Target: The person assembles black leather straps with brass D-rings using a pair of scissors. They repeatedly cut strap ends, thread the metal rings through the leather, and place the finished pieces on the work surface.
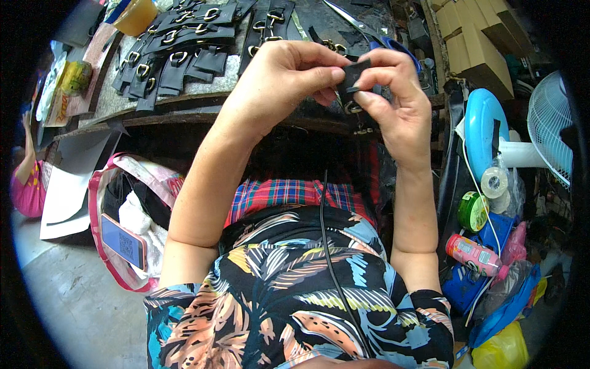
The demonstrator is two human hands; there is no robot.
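Over the front edge of the workbench [178, 106], between both hands: a small black strap piece [354, 74], with a metal fitting [352, 109] just below. At the piece's left side, a close pinch by thumb and forefinger of the left hand [276, 77]; at its right, bent fingers and thumb of the right hand [399, 92], nearly closed on it. No telling, behind the fingertips, about any join between piece and fitting.

On the workbench's left part, a batch of black straps with rings [196, 34], apparently assembled; in hand, one piece probably part-done.

Toward the workbench's far side, blue-handled scissors [369, 32], a likely snag for forward reaching. Off its right end, cardboard boxes [476, 52] and a white fan [550, 129], so limited sideways room. Below its front edge, a dark gap before the plaid cloth [276, 194], probably the easiest way back.
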